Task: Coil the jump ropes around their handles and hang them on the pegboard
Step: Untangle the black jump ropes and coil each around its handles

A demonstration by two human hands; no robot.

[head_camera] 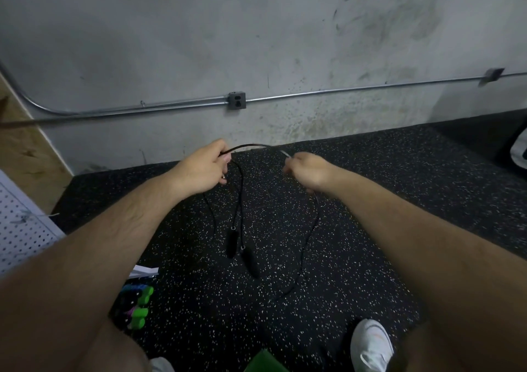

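Both sets of fingers tight on jump rope [251, 145]; left hand [204, 169] sharp, right hand [309, 172] blurry.

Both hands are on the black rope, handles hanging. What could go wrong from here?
The two handles dangle loose below the left hand, so they may swing and twist the black rope during coiling. Its slack under the right hand hangs low near the white shoe and could get stepped on or snag.
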